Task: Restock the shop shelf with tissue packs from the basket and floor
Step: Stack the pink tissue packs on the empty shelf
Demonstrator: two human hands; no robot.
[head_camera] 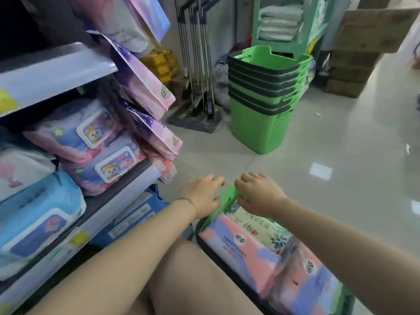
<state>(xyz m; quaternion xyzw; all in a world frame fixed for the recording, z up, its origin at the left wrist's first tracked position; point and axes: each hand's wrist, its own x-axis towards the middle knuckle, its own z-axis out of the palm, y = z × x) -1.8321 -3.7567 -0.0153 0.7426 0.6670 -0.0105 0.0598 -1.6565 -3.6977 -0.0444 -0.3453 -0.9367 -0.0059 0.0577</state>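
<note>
A green basket (229,197) stands on the floor at the lower right, packed with tissue packs: a pink and lilac pack (238,244), a cream leaf-printed pack (261,226) and another pink and lilac pack (306,283). My right hand (258,194) grips the basket's far green rim, thumb under it. My left hand (202,192) hovers at the rim's left corner with loosely bent fingers and holds nothing. The shop shelf (127,189) on the left carries pink wipe packs (75,133) and a blue pack (38,212).
Pink packs (145,80) hang off the shelf end above my hands. Blue packs (134,219) fill the lowest shelf. A stack of green baskets (263,98) and mops (197,64) stand ahead; cardboard boxes (363,42) sit far right. Pale tiled floor (329,144) lies open to the right.
</note>
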